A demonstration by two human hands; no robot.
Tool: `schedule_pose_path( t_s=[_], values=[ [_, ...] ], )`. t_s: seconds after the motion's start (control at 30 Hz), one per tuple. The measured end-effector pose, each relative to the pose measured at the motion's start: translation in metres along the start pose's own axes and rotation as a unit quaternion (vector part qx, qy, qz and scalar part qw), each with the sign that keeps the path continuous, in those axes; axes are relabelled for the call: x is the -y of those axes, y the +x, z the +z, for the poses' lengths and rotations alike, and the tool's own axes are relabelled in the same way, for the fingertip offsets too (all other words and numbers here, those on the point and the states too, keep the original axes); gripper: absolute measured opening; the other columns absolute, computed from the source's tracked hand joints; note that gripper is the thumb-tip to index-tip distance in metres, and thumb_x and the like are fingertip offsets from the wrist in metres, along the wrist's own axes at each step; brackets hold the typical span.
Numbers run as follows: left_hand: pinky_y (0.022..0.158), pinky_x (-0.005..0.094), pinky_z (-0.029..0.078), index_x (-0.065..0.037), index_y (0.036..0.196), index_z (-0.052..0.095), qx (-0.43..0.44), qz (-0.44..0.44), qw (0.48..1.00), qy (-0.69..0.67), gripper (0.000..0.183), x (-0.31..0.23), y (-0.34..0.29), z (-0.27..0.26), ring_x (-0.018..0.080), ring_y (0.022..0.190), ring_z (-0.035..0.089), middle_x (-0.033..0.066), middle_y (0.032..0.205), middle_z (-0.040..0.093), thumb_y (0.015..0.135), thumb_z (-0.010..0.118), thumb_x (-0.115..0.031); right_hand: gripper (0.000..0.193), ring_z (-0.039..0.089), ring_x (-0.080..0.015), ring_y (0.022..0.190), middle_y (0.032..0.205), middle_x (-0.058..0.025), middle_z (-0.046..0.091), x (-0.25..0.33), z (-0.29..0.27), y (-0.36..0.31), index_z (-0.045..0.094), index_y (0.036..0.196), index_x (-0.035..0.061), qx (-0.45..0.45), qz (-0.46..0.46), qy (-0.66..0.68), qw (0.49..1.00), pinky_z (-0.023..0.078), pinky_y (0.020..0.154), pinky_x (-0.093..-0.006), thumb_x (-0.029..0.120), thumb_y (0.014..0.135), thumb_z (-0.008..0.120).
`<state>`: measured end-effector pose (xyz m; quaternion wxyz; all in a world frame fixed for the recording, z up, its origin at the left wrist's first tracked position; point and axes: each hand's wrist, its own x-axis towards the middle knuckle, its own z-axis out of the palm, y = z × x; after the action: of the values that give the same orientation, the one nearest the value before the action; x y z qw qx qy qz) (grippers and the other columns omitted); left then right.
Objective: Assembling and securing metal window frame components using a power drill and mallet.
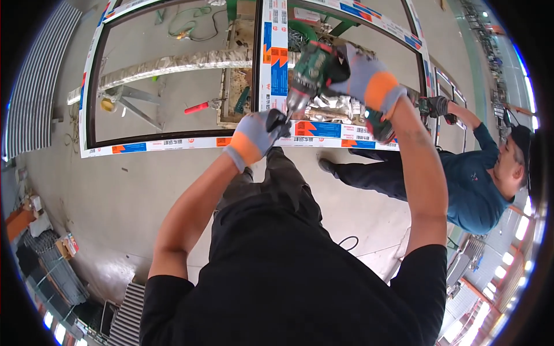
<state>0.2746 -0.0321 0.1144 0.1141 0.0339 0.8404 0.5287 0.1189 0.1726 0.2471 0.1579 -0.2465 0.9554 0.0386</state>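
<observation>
My right hand [360, 79], in a grey and orange work glove, is wrapped round the handle of a dark green cordless drill [312, 68]. The drill tilts down and left, its bit pointing at the corner where the upright bar meets the near rail of a window frame [202, 142]. Close beside the bit, my left hand [253, 138], gloved alike, has its dark-tipped fingers closed at that joint. Whatever lies between those fingers is too small and dark to make out. The frame's bars carry white, blue and orange printed protective film.
Beneath the frame are a wrapped support beam [173, 62], a red-handled tool [197, 108] and a tray [235, 86] of parts. To the right, a co-worker [473, 179] holds another drill [424, 107] at the frame. Stacked metal profiles [43, 75] lie at far left.
</observation>
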Motion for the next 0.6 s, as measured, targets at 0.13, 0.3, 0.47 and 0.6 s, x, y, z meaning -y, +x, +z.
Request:
schedule_pose_path(
  t_s=[0.13, 0.3, 0.47, 0.6],
  values=[
    [0.074, 0.0447, 0.051, -0.005, 0.103, 0.066, 0.020, -0.081, 0.992, 0.097, 0.021, 0.005, 0.055, 0.038, 0.0411, 0.085, 0.064, 0.0215, 0.089, 0.068, 0.087, 0.065, -0.017, 0.066, 0.066, -0.0376, 0.097, 0.101, -0.0211, 0.068, -0.022, 0.006, 0.036, 0.051, 0.114, -0.0030, 0.015, -0.047, -0.085, 0.995, 0.053, 0.084, -0.0434, 0.044, 0.075, 0.075],
    [0.077, 0.0454, 0.051, -0.005, 0.104, 0.065, 0.074, -0.100, 0.989, 0.082, 0.028, 0.020, 0.102, 0.082, 0.0406, 0.087, 0.064, 0.0219, 0.092, 0.068, 0.086, 0.068, -0.025, 0.075, 0.068, -0.0337, 0.094, 0.104, -0.0179, 0.069, -0.058, 0.039, 0.082, 0.049, 0.127, -0.0045, 0.072, -0.140, -0.151, 0.976, 0.055, 0.080, -0.0431, 0.042, 0.073, 0.074],
    [0.077, 0.0457, 0.052, -0.005, 0.101, 0.067, 0.079, -0.161, 0.974, 0.140, 0.027, 0.024, 0.135, 0.092, 0.0404, 0.087, 0.065, 0.0221, 0.093, 0.068, 0.085, 0.067, -0.027, 0.065, 0.069, -0.0344, 0.090, 0.100, -0.0174, 0.070, -0.080, 0.070, 0.115, 0.054, 0.113, -0.0021, 0.099, -0.143, -0.134, 0.976, 0.056, 0.077, -0.0431, 0.045, 0.073, 0.074],
    [0.075, 0.0455, 0.053, -0.006, 0.096, 0.069, 0.100, -0.215, 0.949, 0.207, 0.028, 0.016, 0.150, 0.091, 0.0402, 0.084, 0.065, 0.0221, 0.089, 0.068, 0.085, 0.067, -0.032, 0.076, 0.069, -0.0332, 0.088, 0.093, -0.0181, 0.071, -0.097, 0.101, 0.133, 0.050, 0.116, -0.0035, 0.111, -0.145, -0.097, 0.978, 0.055, 0.077, -0.0413, 0.050, 0.068, 0.076]
  ],
)
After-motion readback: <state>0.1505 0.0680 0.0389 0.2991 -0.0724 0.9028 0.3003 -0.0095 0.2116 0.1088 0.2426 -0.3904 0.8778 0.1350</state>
